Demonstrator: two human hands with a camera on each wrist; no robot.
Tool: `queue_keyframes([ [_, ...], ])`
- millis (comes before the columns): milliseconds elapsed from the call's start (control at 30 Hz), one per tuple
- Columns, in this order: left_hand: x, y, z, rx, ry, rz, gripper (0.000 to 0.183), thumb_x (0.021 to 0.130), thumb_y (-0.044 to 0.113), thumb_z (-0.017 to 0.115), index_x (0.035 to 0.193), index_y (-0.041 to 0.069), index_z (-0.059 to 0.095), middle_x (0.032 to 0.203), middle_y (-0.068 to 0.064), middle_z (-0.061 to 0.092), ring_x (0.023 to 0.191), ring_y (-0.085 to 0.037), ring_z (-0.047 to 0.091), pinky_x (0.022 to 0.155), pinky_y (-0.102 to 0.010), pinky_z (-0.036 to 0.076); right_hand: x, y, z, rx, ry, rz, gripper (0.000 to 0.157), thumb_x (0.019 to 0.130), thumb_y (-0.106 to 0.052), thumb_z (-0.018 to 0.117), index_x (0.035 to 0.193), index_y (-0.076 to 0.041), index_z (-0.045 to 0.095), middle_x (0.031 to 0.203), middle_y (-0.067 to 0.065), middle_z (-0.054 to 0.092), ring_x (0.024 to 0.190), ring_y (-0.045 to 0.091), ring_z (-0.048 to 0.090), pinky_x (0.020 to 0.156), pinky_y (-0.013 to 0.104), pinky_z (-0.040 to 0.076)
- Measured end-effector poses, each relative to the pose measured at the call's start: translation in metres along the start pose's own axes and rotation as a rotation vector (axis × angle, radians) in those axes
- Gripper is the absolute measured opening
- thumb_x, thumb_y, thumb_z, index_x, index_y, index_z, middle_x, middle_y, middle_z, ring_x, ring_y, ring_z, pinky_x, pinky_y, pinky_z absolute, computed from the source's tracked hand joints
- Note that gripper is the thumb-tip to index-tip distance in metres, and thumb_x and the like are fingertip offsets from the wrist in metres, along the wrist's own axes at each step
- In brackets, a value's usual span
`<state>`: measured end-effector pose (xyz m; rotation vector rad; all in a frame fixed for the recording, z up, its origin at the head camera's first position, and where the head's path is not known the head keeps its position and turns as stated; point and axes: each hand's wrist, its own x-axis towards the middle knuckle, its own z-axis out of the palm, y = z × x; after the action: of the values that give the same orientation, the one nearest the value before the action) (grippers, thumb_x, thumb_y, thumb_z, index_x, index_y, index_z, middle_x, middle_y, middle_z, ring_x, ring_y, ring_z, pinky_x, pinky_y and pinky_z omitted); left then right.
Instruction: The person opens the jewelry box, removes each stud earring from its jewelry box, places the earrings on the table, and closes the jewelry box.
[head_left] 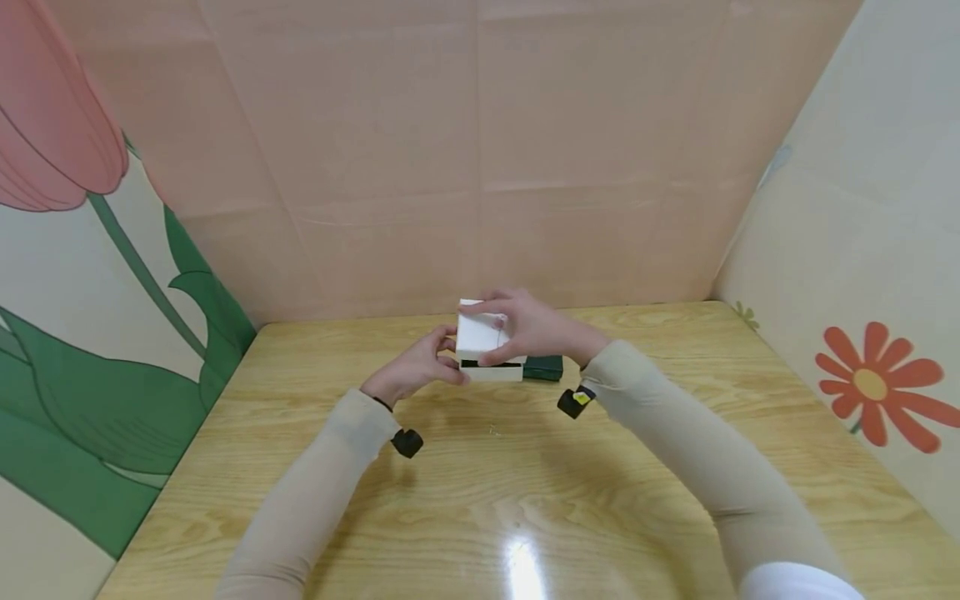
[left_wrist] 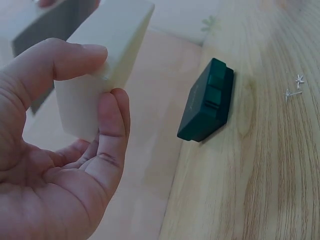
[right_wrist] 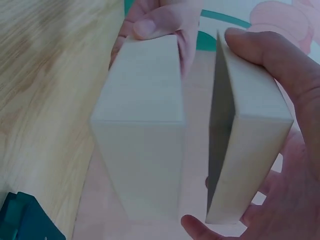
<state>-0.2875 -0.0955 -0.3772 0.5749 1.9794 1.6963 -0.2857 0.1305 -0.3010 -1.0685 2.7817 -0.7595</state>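
My left hand (head_left: 416,367) grips a white box base (head_left: 491,374), thumb on one side and fingers curled on the other. Just above it, my right hand (head_left: 536,325) holds the white box lid (head_left: 477,337) by its edges. In the right wrist view a gap separates the lid (right_wrist: 257,100) from the base (right_wrist: 140,85), and the lid's hollow side faces the base. What the base contains is hidden in both wrist views; a dark strip shows at its opening in the head view.
A dark green box (left_wrist: 207,107) sits closed on the wooden table (head_left: 450,508), just right of the white box. Two tiny silvery pieces (left_wrist: 299,80), resembling stud earrings, lie on the tabletop nearer me. A pink-covered wall (head_left: 375,167) rises behind the table.
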Motion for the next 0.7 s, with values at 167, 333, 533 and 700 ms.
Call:
queue_keyframes([
  [167, -0.001, 0.0, 0.0, 0.008, 0.001, 0.008, 0.083, 0.081, -0.006, 0.07, 0.147, 0.01, 0.023, 0.124, -0.016, 0.046, 0.088, -0.02, 0.062, 0.085, -0.034, 0.051, 0.002, 0.004, 0.005, -0.037, -0.033, -0.061, 0.077, 0.072, -0.037, 0.085, 0.14, -0.025, 0.053, 0.141, 0.013, 0.044, 0.117, 0.03, 0.042, 0.083, 0.038, 0.043],
  [333, 0.0, -0.002, 0.0, 0.008, -0.006, 0.004, 0.084, 0.081, -0.006, 0.07, 0.148, 0.011, 0.023, 0.124, -0.016, 0.046, 0.092, -0.022, 0.062, 0.086, -0.034, 0.052, 0.002, 0.008, 0.01, -0.044, -0.037, -0.085, 0.077, 0.071, -0.037, 0.085, 0.14, -0.023, 0.053, 0.141, 0.015, 0.045, 0.118, 0.031, 0.043, 0.084, 0.039, 0.043],
  [533, 0.001, -0.004, 0.0, 0.02, -0.009, 0.006, 0.084, 0.082, -0.004, 0.071, 0.149, 0.012, 0.022, 0.126, -0.016, 0.046, 0.095, -0.024, 0.063, 0.091, -0.043, 0.051, 0.004, 0.011, 0.015, -0.038, -0.043, -0.061, 0.078, 0.071, -0.039, 0.085, 0.14, -0.021, 0.054, 0.142, 0.012, 0.044, 0.122, 0.034, 0.039, 0.087, 0.043, 0.04],
  [700, 0.001, -0.004, 0.001, 0.004, -0.007, 0.006, 0.086, 0.081, -0.005, 0.071, 0.149, 0.012, 0.022, 0.126, -0.017, 0.045, 0.095, -0.024, 0.063, 0.098, -0.056, 0.044, 0.004, 0.013, 0.016, -0.034, -0.051, -0.048, 0.078, 0.071, -0.04, 0.085, 0.14, -0.021, 0.053, 0.143, 0.013, 0.043, 0.123, 0.034, 0.038, 0.088, 0.045, 0.041],
])
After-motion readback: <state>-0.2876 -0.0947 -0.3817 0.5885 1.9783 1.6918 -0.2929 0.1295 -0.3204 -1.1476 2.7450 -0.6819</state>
